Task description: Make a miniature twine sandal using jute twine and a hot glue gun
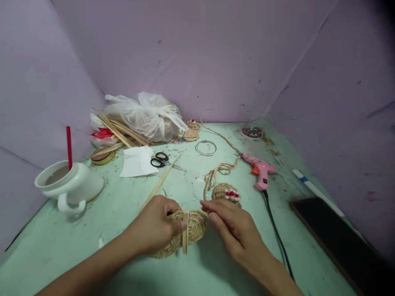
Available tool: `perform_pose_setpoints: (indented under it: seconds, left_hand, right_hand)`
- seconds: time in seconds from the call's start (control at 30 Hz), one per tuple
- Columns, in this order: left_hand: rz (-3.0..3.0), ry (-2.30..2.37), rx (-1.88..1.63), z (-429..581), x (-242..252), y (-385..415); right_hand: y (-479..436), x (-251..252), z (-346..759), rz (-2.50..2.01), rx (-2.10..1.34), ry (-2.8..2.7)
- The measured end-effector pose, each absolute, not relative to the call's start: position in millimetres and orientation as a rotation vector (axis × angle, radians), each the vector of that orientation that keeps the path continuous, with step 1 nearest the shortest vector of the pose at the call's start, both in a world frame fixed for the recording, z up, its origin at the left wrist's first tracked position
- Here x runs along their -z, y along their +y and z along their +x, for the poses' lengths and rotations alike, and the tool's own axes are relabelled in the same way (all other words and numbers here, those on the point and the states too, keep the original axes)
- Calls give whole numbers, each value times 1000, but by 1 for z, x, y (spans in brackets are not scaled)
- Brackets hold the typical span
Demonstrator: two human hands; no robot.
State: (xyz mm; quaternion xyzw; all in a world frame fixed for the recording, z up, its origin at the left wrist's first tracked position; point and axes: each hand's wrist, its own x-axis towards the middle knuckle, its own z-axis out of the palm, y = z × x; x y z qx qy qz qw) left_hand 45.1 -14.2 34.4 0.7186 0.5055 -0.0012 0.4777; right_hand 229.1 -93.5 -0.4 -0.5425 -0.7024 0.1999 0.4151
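My left hand (159,224) is closed on a woven straw piece (197,226) made of coiled rounds, its thumb pressing near a flat straw strip (185,238) that crosses the middle. At the piece's right edge, my right hand (236,226) has its thumb and forefinger pinched together; what lies between the fingertips is too small to make out. Behind the right hand lies another coiled straw piece (224,191) with red and white beads (232,195). A braided straw cord (220,166) runs from there toward the back.
A pink glue gun (262,168) with a black cable lies right of centre, a dark phone-like slab (333,238) at right. Scissors (160,159), white paper (138,161), a metal ring (205,148), a plastic bag (151,117) and a white pot (77,183) stand or lie beyond.
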Motion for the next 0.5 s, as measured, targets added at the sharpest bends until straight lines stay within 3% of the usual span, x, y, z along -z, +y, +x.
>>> perform_pose_setpoints:
  seconds: [0.5]
  left_hand:
    - [1618,1153,-30,43,-35,-10]
  right_hand:
    - [-94,7,231,-1286,-550,-1772]
